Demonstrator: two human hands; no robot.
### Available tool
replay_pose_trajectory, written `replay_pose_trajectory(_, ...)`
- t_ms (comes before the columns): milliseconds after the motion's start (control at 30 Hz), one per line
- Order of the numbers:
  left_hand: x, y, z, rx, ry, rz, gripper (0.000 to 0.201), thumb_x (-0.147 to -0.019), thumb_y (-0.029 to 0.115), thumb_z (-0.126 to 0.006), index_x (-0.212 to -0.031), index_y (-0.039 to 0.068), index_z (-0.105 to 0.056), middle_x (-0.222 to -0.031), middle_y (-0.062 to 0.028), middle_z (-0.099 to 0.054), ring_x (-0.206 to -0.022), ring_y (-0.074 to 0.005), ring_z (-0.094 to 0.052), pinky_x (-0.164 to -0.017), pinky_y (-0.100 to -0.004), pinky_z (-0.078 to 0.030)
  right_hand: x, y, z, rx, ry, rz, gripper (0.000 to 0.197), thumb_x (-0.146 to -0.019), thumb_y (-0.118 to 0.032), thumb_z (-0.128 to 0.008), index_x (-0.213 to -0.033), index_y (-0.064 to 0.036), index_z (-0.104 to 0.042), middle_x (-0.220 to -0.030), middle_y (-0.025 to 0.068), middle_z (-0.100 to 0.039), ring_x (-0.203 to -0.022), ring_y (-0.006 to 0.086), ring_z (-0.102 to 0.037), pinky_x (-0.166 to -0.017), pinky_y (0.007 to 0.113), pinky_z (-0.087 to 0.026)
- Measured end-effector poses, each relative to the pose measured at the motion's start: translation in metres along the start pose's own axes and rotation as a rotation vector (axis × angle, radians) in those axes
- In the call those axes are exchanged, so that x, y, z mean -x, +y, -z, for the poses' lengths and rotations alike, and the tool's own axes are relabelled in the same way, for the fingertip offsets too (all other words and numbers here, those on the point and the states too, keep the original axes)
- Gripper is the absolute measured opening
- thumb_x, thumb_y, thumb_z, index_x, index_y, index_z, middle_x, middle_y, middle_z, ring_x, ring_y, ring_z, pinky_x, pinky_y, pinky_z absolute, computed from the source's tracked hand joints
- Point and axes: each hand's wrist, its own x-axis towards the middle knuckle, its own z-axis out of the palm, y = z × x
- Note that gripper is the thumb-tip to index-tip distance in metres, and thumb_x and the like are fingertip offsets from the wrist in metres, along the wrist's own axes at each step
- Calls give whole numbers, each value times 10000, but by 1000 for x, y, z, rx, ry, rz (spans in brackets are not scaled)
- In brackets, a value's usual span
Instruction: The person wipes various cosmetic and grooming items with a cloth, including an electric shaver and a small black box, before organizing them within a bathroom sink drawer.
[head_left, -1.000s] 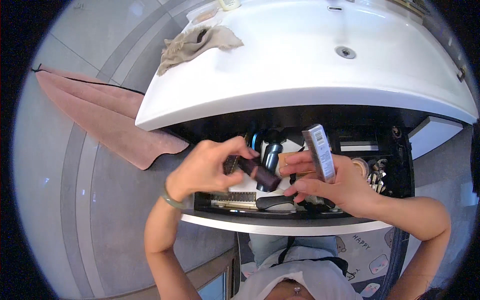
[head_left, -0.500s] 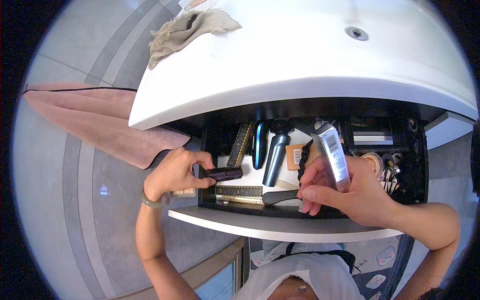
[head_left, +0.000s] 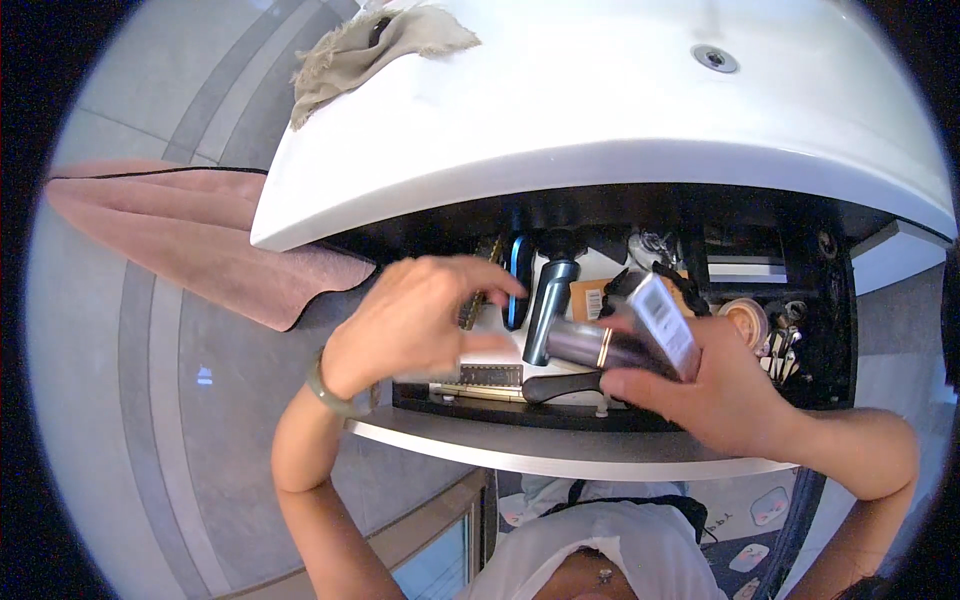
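My right hand [head_left: 735, 390], at the right of the open drawer [head_left: 560, 457], is closed around a slim white and silver box [head_left: 660, 315]. A dark cosmetic tube [head_left: 585, 345] with a gold band also sticks out of its grip toward the left, blurred by motion. Over the drawer's left part hovers my left hand [head_left: 405, 310], its thumb and fingers apart with nothing between them. Below and between the hands lie a teal cylindrical device [head_left: 550, 310], a black handle [head_left: 562, 388] and a black, gold-trimmed case [head_left: 490, 375].
An orange-brown box [head_left: 588, 303], a round compact [head_left: 743, 320] and several brushes [head_left: 785, 350] sit in the drawer. The white basin [head_left: 600, 120] overhangs it, with a frayed grey cloth [head_left: 375, 55] on its left edge. A pink towel [head_left: 210, 235] hangs at the left.
The dark tube has passed from my left hand into my right hand, beside the box. My left hand has opened and moved right and slightly away from me.
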Motion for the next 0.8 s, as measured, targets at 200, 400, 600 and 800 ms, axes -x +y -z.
replay_pose_trajectory(200,-11,-57,-38,-489,-88,532,450,-742,460,-717,-861,27,-690,-784,-188,-674,-750,-370,-658,-697,-439,-529,-3,-12,4,-33,53,-76,286,-836,-185,-711,-1017,26,-647,-743,33,-625,-690,81,-514,-622,275,-444)
replay_pose_trajectory(400,-2,-51,-29,-407,-166,487,303,-758,329,-720,-864,46,-700,-785,-173,-675,-767,-351,-661,-729,-416,-525,-2,-4,4,-17,-42,-130,400,-842,-239,-717,-1194,-74,-624,-703,-44,-562,-616,37,-479,-568,215,-397)
replay_pose_trajectory(600,18,-40,-15,-247,-514,152,294,-682,265,-766,-947,168,-683,-835,-83,-699,-769,-295,-666,-678,-404,-519,-4,-3,5,-59,-32,-138,382,-843,-209,-715,-1184,-64,-625,-775,-36,-586,-659,35,-478,-598,213,-400)
replay_pose_trajectory(800,28,-50,-54,-307,-664,52,211,-693,283,-761,-875,183,-721,-823,-81,-696,-780,-288,-667,-658,-393,-514,-5,-8,4,-58,-33,-139,239,-848,-169,-691,-986,22,-648,-720,40,-597,-670,90,-494,-600,279,-436)
